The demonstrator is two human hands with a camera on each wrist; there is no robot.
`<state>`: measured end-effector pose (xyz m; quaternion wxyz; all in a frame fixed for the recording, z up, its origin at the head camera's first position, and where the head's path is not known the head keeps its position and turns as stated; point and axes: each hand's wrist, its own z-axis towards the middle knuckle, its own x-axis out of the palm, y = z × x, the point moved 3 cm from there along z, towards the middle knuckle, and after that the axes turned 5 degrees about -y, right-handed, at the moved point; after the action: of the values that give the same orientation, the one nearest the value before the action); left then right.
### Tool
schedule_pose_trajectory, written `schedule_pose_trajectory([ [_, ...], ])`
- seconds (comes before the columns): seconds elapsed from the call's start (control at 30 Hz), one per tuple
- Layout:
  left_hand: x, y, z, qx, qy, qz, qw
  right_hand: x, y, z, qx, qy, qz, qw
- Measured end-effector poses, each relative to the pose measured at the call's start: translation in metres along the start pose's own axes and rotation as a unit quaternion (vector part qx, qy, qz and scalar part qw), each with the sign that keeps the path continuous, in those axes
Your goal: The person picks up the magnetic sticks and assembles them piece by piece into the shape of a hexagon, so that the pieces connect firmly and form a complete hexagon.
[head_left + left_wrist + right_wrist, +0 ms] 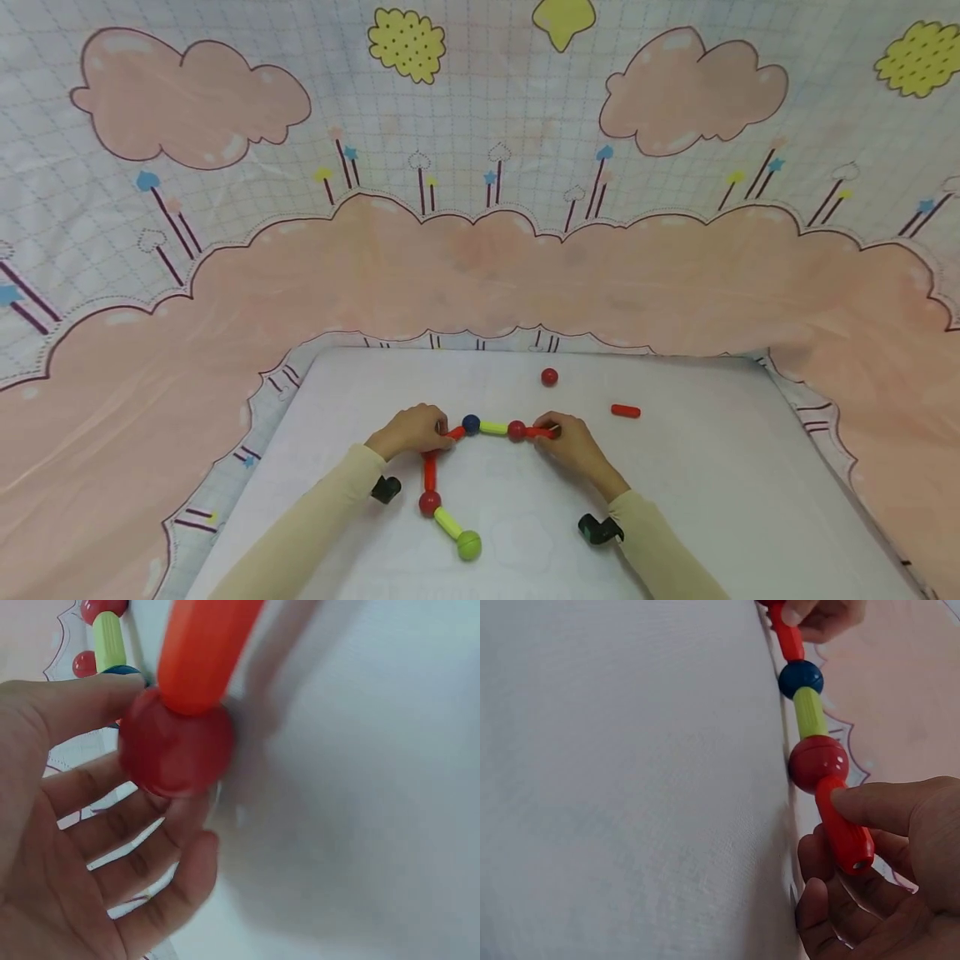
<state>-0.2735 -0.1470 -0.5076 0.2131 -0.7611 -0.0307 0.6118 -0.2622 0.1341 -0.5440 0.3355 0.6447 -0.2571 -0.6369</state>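
Left of the blue ball [471,425], your left hand [409,431] gripped a red ball [176,746]; right of it, your right hand [574,445] pinched a red stick [844,829]

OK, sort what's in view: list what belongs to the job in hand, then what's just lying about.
In the job:
joined chain, including blue ball and green ball
its held red ball, in the left hand
its red end stick, in the right hand

Seemingly lying about:
loose red ball
loose red stick
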Motion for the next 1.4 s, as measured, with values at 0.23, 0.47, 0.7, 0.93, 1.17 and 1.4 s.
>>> schedule_pose_trajectory([
  [0.23, 0.001, 0.003, -0.005, 0.019, -0.019, -0.025, 0.9993, -0.003, 0.0, 0.005, -0.004, -0.001, 0.007, 1.0],
  [0.47, 0.009, -0.001, -0.003, 0.009, -0.037, -0.033, 0.9988, -0.007, -0.003, 0.017, -0.008, -0.011, 0.003, 0.9999],
  [0.7, 0.012, -0.005, -0.002, 0.009, -0.047, -0.041, 0.998, -0.009, -0.004, 0.021, 0.005, -0.012, 0.005, 0.9999],
  [0.93, 0.004, -0.005, -0.021, 0.101, -0.054, -0.013, 0.9933, -0.008, -0.005, 0.02, 0.016, -0.01, 0.002, 0.9998],
  [1.17, 0.003, -0.006, -0.062, 0.148, 0.028, -0.074, 0.9858, -0.008, -0.004, 0.018, 0.007, -0.014, 0.005, 0.9999],
  [1.4, 0.015, -0.01, -0.093, 0.215, 0.034, -0.03, 0.9755, -0.006, -0.006, 0.019, 0.005, -0.015, 0.009, 0.9998],
])
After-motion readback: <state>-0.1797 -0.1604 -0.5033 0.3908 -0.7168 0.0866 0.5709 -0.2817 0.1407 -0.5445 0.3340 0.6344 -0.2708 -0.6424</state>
